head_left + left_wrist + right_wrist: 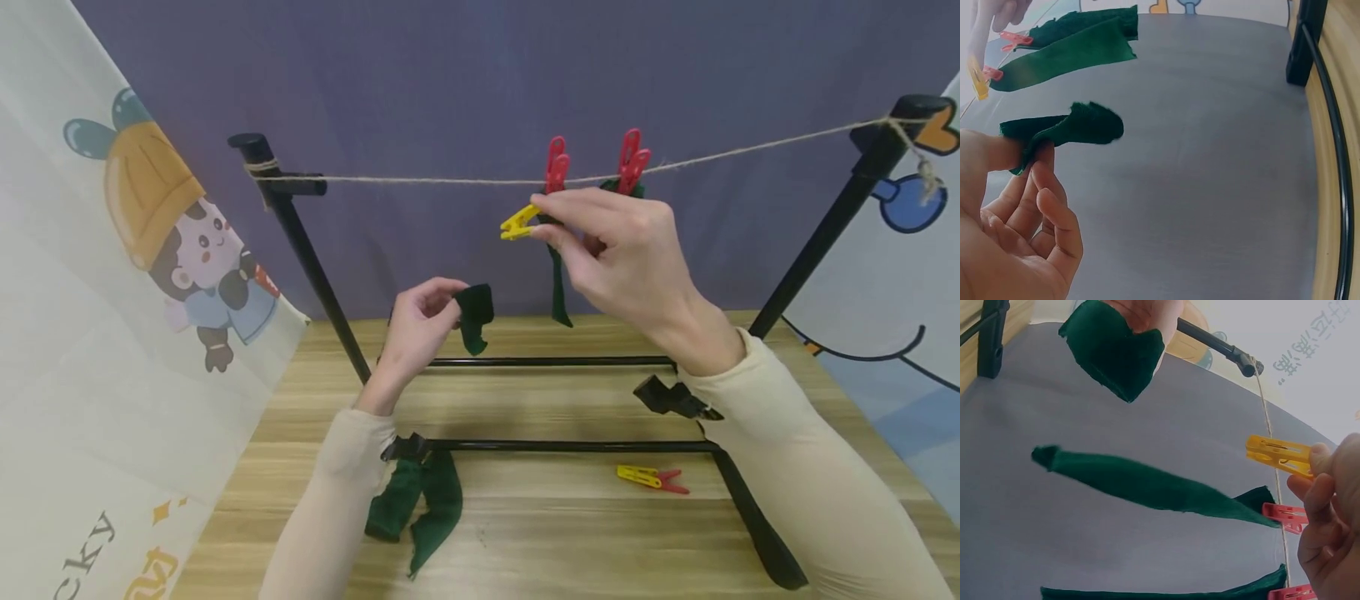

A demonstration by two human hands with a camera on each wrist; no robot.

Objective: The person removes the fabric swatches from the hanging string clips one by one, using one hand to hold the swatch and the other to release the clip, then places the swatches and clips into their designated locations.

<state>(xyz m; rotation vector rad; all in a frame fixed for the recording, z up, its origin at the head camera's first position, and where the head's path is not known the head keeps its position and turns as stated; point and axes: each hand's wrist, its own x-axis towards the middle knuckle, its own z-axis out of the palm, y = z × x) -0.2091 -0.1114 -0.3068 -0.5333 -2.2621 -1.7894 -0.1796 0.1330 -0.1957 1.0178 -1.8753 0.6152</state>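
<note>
Between thumb and fingers, my left hand (422,327) pinches a small dark green cloth strip (476,318), which folds over and hangs below the string (420,180). My right hand (626,246) pinches a yellow clothespin (519,223) by its handles, close to the string. Two red clothespins (557,167) grip the string just behind the right hand. From them hang two green cloth strips (1066,55), seen at length in the left wrist view. In the head view the right hand partly hides these strips.
The string runs between two black posts (303,250) of a frame. Its black crossbars (555,446) lie low over the wooden table (540,533). More green cloth (435,504) lies at the front left. Yellow and red clothespins (652,478) lie at the front right.
</note>
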